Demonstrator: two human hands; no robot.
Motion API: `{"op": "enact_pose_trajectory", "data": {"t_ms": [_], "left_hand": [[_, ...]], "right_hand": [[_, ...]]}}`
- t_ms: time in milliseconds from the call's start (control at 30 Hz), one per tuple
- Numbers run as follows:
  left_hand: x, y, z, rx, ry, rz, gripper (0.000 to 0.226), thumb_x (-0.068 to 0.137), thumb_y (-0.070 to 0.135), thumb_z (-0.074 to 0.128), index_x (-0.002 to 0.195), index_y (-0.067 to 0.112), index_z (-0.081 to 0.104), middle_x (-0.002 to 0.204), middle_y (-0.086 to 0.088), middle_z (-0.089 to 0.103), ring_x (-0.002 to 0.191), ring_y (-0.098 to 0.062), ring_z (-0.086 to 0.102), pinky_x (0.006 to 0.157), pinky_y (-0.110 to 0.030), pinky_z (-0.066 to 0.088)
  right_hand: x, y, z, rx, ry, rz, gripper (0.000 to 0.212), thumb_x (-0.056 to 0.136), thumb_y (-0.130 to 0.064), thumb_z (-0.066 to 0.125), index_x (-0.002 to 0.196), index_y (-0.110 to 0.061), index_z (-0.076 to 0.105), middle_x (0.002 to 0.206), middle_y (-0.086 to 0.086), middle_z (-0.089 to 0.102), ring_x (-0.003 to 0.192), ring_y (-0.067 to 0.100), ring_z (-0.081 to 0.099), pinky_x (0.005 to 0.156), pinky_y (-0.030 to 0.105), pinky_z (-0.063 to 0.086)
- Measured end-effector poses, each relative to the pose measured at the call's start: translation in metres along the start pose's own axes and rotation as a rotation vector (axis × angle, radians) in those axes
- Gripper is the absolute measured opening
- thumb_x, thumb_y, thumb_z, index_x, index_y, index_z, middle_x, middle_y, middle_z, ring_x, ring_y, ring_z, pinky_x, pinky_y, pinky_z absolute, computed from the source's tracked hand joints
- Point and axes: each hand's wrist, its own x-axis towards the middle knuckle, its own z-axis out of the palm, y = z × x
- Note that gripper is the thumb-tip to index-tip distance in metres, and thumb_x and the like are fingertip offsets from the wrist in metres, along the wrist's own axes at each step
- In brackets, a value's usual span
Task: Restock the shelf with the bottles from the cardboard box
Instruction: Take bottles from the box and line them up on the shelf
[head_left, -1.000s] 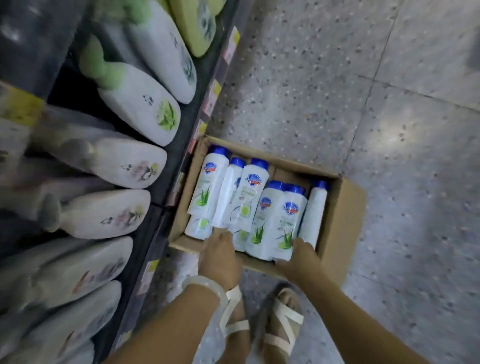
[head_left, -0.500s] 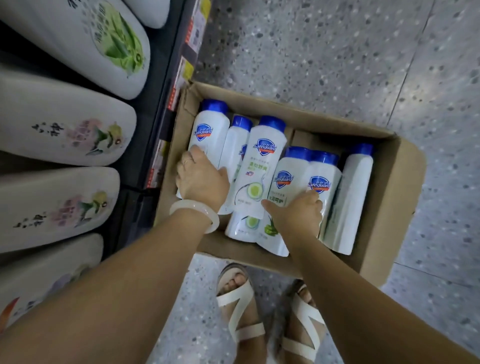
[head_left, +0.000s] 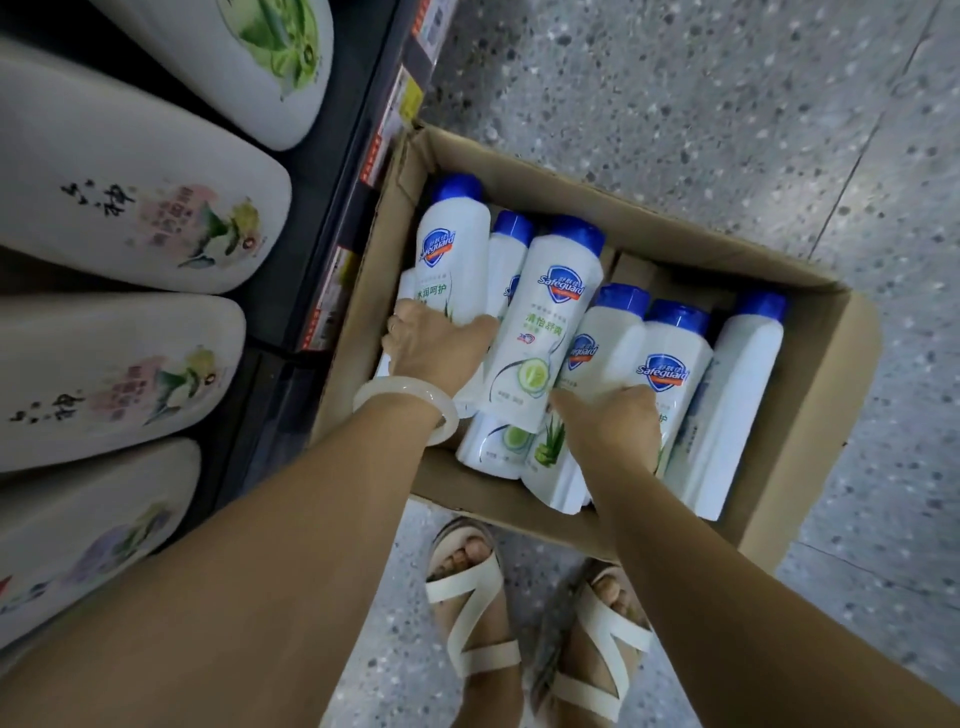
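Note:
An open cardboard box (head_left: 810, 415) stands on the floor beside the shelf (head_left: 332, 291). Several white Safeguard bottles with blue caps lie in it. My left hand (head_left: 434, 345) wraps around the lower part of the leftmost bottle (head_left: 454, 249). My right hand (head_left: 608, 423) closes over the lower half of an aloe-label bottle (head_left: 605, 343) in the middle of the box. A cucumber-label bottle (head_left: 545, 317) lies between my hands. Another bottle (head_left: 730, 395) lies at the right side of the box.
Large white bottles with flower prints (head_left: 150, 208) lie in rows on the shelf at the left. Price tags (head_left: 405, 98) line the shelf edge next to the box. My sandalled feet (head_left: 530, 613) stand on the speckled floor just in front of the box.
The view has dropped closer to the box. Both hands went from the near ends of the bottles further into the box and closed around one bottle each.

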Motion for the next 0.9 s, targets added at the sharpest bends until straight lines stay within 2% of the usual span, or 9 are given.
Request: {"op": "enact_pose_trajectory", "data": {"t_ms": [67, 133, 233, 367, 467, 533, 667, 767, 900], "left_hand": [[-0.002, -0.001, -0.003, -0.062, -0.043, 0.002, 0.076, 0.077, 0.032, 0.069, 0.135, 0.004, 0.028, 0.136, -0.010, 0.040, 0.127, -0.028, 0.040, 0.101, -0.039, 0.039], [-0.004, -0.001, -0.007, -0.137, -0.056, -0.005, 0.074, 0.075, 0.026, 0.074, 0.131, 0.004, 0.031, 0.129, -0.008, 0.045, 0.111, -0.021, 0.049, 0.085, -0.030, 0.042], [-0.006, -0.002, -0.009, -0.194, -0.046, -0.022, 0.077, 0.069, 0.022, 0.080, 0.128, 0.004, 0.034, 0.124, -0.007, 0.050, 0.093, -0.016, 0.046, 0.076, -0.023, 0.038], [-0.038, -0.005, -0.008, -0.201, -0.042, -0.032, 0.090, 0.043, 0.032, 0.084, 0.121, 0.008, 0.047, 0.121, -0.008, 0.059, 0.103, -0.024, 0.060, 0.084, -0.035, 0.053], [-0.073, -0.001, -0.014, -0.166, 0.005, 0.016, 0.094, 0.037, 0.037, 0.077, 0.121, 0.008, 0.045, 0.121, -0.009, 0.057, 0.109, -0.028, 0.057, 0.092, -0.044, 0.051], [-0.094, 0.004, -0.023, -0.192, 0.013, 0.053, 0.096, 0.033, 0.040, 0.075, 0.119, 0.010, 0.045, 0.116, -0.007, 0.060, 0.105, -0.028, 0.059, 0.091, -0.046, 0.052], [-0.145, 0.025, -0.058, -0.237, 0.036, 0.129, 0.066, 0.055, 0.022, 0.084, 0.105, 0.015, 0.042, 0.103, 0.000, 0.060, 0.092, -0.020, 0.059, 0.081, -0.031, 0.049], [-0.192, 0.049, -0.091, -0.236, 0.083, 0.260, 0.058, 0.063, 0.013, 0.082, 0.104, 0.018, 0.041, 0.096, 0.005, 0.054, 0.087, -0.014, 0.053, 0.077, -0.027, 0.045], [-0.262, 0.091, -0.137, -0.235, 0.147, 0.422, 0.066, 0.062, 0.016, 0.082, 0.117, 0.015, 0.045, 0.099, 0.007, 0.054, 0.088, -0.012, 0.052, 0.072, -0.024, 0.040]], "right_hand": [[0.000, 0.001, 0.000, 0.057, -0.019, 0.009, 0.061, 0.073, -0.030, 0.074, 0.119, -0.007, 0.044, 0.115, 0.010, 0.060, 0.108, 0.031, 0.060, 0.091, 0.047, 0.052], [0.001, 0.002, -0.004, 0.106, -0.047, 0.016, 0.060, 0.071, -0.029, 0.076, 0.119, -0.008, 0.047, 0.113, 0.008, 0.063, 0.105, 0.030, 0.061, 0.089, 0.045, 0.054], [0.003, 0.004, -0.017, 0.265, -0.165, 0.059, 0.048, 0.071, -0.019, 0.078, 0.113, -0.008, 0.055, 0.106, 0.008, 0.066, 0.098, 0.029, 0.065, 0.085, 0.044, 0.055], [0.000, 0.008, -0.042, 0.554, -0.432, 0.135, 0.027, 0.077, -0.002, 0.073, 0.101, -0.009, 0.063, 0.101, 0.011, 0.071, 0.089, 0.027, 0.069, 0.070, 0.035, 0.055], [-0.016, 0.004, -0.061, 0.620, -0.574, -0.001, 0.026, 0.082, 0.004, 0.064, 0.103, -0.011, 0.062, 0.094, 0.005, 0.072, 0.083, 0.019, 0.069, 0.060, 0.026, 0.058], [-0.028, -0.002, -0.079, 0.611, -0.624, -0.097, 0.028, 0.083, 0.004, 0.063, 0.104, -0.014, 0.062, 0.097, 0.004, 0.072, 0.087, 0.020, 0.069, 0.065, 0.028, 0.059], [-0.063, -0.024, -0.132, 0.617, -0.688, -0.179, 0.037, 0.082, 0.003, 0.063, 0.116, -0.010, 0.058, 0.109, 0.014, 0.070, 0.099, 0.032, 0.067, 0.085, 0.046, 0.056], [-0.102, -0.050, -0.182, 0.638, -0.667, -0.283, 0.045, 0.069, 0.001, 0.068, 0.112, -0.008, 0.059, 0.098, 0.012, 0.072, 0.088, 0.029, 0.070, 0.074, 0.041, 0.060], [-0.168, -0.094, -0.252, 0.625, -0.633, -0.447, 0.043, 0.062, -0.007, 0.074, 0.103, -0.008, 0.064, 0.084, 0.006, 0.074, 0.075, 0.021, 0.072, 0.064, 0.034, 0.060]]}}
